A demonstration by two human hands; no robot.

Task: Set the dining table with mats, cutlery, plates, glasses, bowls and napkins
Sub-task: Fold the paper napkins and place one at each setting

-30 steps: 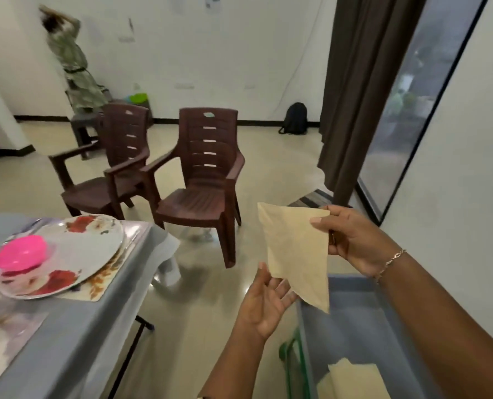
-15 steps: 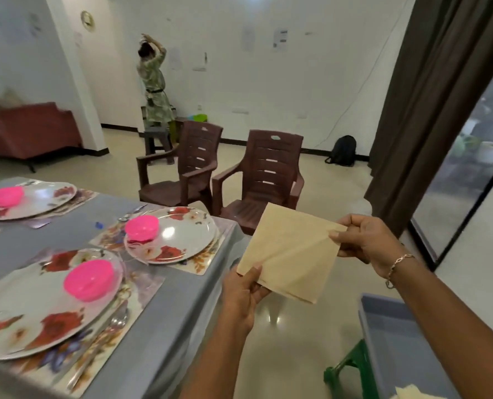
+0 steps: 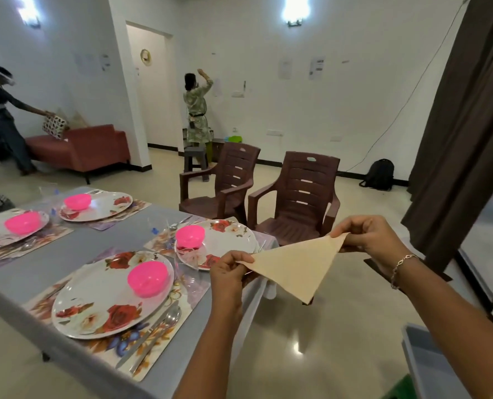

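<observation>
A beige napkin [image 3: 295, 264] hangs as a triangle in the air just right of the table corner. My left hand [image 3: 229, 270] pinches its left corner and my right hand [image 3: 367, 236] pinches its right corner. The grey table [image 3: 75, 254] carries several floral mats, each with a floral plate and a pink bowl. The nearest plate [image 3: 95, 300] holds a pink bowl [image 3: 147, 277], and a knife and spoon [image 3: 159, 326] lie to its right. A second plate [image 3: 228, 240] with a pink bowl [image 3: 190, 236] sits just behind my left hand.
Two brown plastic chairs [image 3: 297, 203] stand beyond the table's right end. A grey bin [image 3: 429, 367] is at the lower right on the floor. A dark curtain [image 3: 464, 133] hangs at right. Two people and a red sofa [image 3: 81, 148] are far back.
The view has swung left and up, so more of the table shows. The napkin went from a flat square to a folded triangle, now pinched at its two upper corners by both hands.
</observation>
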